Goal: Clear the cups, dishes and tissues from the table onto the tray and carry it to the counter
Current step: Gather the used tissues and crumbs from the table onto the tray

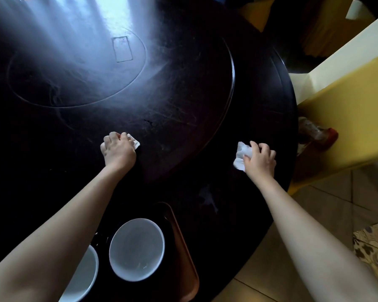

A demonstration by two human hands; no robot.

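Things beside the dark table

A yellow chair (345, 118) stands at the right, pushed close to the round edge. On its seat lies 1 bottle (316, 132) on its side, with a red end. The floor (327, 210) below has pale tiles. A patterned mat (374, 247), brown and cream, shows at the far right edge.

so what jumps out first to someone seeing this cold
Two bare arms reach over a dark round table, the left hand and right hand each closed on a crumpled white tissue. Near the bottom edge, two white bowls sit on a brown tray, and window glare washes the tabletop's far left.
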